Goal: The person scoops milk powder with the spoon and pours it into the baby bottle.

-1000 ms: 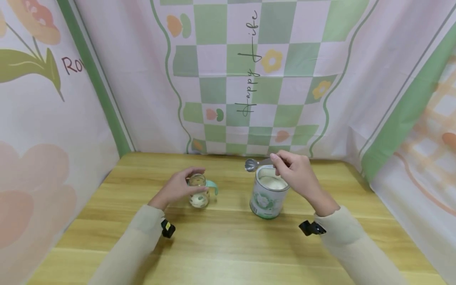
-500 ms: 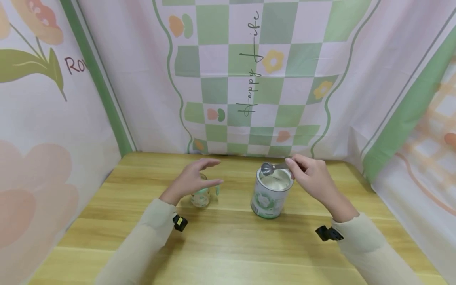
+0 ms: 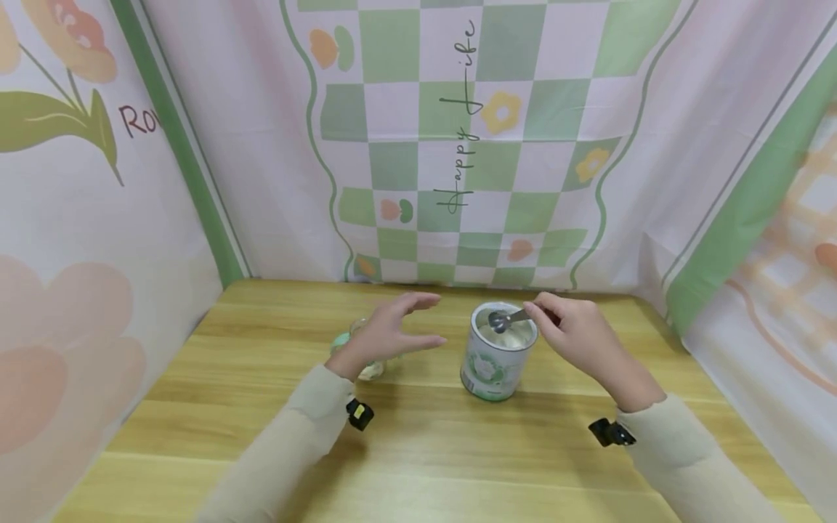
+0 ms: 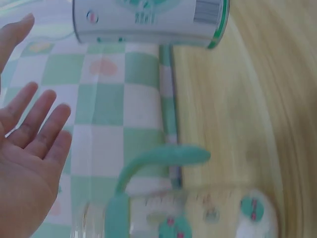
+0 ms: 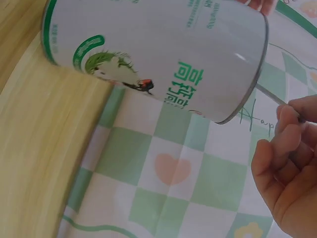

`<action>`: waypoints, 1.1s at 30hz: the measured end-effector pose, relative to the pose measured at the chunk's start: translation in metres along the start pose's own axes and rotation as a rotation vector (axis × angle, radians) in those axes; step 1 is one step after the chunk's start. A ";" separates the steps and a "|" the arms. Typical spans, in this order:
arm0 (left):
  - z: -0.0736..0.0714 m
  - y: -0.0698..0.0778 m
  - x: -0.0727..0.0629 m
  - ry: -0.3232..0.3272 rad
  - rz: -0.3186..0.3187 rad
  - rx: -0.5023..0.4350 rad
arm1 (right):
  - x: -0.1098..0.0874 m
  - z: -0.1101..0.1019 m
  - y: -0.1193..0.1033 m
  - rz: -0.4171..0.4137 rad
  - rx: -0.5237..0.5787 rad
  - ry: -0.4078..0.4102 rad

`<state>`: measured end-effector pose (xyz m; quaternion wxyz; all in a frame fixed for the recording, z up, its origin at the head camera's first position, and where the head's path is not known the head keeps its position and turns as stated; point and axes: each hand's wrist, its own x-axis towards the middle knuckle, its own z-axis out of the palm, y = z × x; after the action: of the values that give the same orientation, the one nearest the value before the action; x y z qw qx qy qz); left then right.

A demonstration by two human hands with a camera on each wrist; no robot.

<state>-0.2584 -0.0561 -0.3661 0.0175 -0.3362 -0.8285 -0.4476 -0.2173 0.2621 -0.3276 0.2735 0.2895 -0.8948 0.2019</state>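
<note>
My right hand (image 3: 572,327) pinches the handle of a small metal spoon (image 3: 502,322), its bowl inside the mouth of a white and green milk powder can (image 3: 493,367). The can stands upright on the table, its pale powder visible. In the right wrist view the spoon's handle (image 5: 272,95) crosses the can's rim from between my fingers. My left hand (image 3: 391,333) is held with fingers apart, between the can and a clear baby bottle (image 3: 371,372) that it partly hides. The left wrist view shows the bottle's mint-green handle (image 4: 163,156) and white contents at its base.
A wooden table (image 3: 418,450) carries the can and the bottle. Behind it hangs a green and white checkered cloth (image 3: 438,167), with printed curtains (image 3: 72,218) along both sides.
My left hand has left the bottle and moved right toward the can. The spoon has gone from beyond the can's left rim down into its mouth, my right hand shifting slightly right.
</note>
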 end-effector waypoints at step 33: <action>0.090 0.009 0.039 -0.068 -0.183 -0.291 | 0.014 0.013 0.000 -0.044 -0.154 -0.250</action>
<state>-0.2593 0.0359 -0.4004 -0.1002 -0.2735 -0.7822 -0.5508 -0.2320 0.2498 -0.3295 0.1858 0.3098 -0.9282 0.0891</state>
